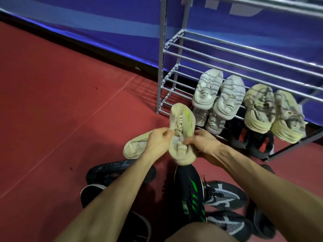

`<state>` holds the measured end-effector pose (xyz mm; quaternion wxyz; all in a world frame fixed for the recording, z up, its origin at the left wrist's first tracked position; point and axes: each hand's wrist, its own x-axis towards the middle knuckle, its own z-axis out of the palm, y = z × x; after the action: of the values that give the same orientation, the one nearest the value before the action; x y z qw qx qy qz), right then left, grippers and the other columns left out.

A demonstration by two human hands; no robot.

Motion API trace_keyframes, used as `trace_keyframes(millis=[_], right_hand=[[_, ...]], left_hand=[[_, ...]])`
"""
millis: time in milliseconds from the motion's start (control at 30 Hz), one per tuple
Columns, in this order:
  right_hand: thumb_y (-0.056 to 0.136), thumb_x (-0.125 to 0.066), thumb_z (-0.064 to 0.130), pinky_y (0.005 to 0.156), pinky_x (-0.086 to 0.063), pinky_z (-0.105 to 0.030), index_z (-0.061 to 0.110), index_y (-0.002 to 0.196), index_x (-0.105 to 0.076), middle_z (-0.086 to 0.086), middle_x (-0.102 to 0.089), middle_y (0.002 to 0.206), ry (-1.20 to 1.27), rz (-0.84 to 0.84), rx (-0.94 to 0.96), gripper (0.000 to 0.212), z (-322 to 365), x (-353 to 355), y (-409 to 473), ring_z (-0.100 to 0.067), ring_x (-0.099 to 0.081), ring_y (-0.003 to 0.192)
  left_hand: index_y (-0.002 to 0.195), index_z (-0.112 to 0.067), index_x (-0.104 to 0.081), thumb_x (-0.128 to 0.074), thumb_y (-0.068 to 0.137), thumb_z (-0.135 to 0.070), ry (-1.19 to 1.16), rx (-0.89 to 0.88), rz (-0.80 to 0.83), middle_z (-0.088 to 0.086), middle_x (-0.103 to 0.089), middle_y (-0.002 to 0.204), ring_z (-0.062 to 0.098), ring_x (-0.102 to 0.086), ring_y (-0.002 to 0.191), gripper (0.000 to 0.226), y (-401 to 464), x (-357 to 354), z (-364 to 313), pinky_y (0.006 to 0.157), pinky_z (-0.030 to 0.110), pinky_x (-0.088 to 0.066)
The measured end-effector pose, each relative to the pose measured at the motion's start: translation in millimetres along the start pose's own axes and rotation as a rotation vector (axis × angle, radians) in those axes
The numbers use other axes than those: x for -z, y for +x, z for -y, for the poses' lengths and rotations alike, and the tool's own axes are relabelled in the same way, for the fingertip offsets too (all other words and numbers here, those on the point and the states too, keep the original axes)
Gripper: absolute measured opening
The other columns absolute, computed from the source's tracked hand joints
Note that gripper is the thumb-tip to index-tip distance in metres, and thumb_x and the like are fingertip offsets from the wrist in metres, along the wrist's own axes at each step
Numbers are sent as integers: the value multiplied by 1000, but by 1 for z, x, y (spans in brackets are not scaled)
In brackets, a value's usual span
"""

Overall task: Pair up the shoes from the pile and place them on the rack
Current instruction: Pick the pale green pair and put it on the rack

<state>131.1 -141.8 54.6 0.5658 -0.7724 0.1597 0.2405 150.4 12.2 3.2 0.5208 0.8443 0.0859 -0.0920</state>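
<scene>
A cream sneaker with a yellow-green insole (181,130) is held above the floor, toe pointing away. My left hand (159,140) grips its left side and my right hand (202,142) grips its right side near the laces. Its cream mate (136,147) lies on the red floor just left of it, partly hidden behind my left hand. The grey metal rack (244,55) stands to the right. On its lower shelf sit a white pair (218,93) and a beige pair (272,112). Grey sneakers (208,117) and black-and-red shoes (251,138) sit under them.
A pile of dark shoes lies below my arms: a black shoe with green stripes (192,194), black-and-white knit sneakers (225,196) and a black shoe (111,172) at left. A blue banner wall (87,23) stands behind the rack. The floor is red.
</scene>
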Motion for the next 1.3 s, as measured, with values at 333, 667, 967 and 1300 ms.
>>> trace_keyframes(millis=[333,667,967,1300], right_hand=[[77,-57,0,56,-46,-27,4,95,-68,-9,-67,79,72,-102,-55,22,-15,34,1,-21,-60,64],[78,-53,-2,48,-46,-19,20,101,-73,-1,-75,79,28,-10,33,38,-16,51,-22,-8,-62,55],[74,-57,16,63,-44,-36,-3,86,-65,-14,-66,74,-68,-234,137,24,36,92,-25,-23,-54,64],[69,-55,23,47,-31,-27,10,92,-59,-14,-51,77,222,-269,237,27,92,162,-76,-21,-44,56]], left_hand=[[137,-7,-43,-49,91,-22,795,271,13,13,-46,137,32,-46,127,50,46,17,85,102,42,-42],[133,-8,-51,-51,92,-42,1023,296,168,13,-50,140,32,-44,131,53,73,32,98,106,46,-40],[102,-2,-65,-42,94,-45,736,7,105,23,-67,115,43,-60,107,49,31,32,-1,88,42,-48],[47,-14,-52,-63,83,-30,45,6,90,0,-55,56,22,-53,59,41,-38,61,-121,57,33,-37]])
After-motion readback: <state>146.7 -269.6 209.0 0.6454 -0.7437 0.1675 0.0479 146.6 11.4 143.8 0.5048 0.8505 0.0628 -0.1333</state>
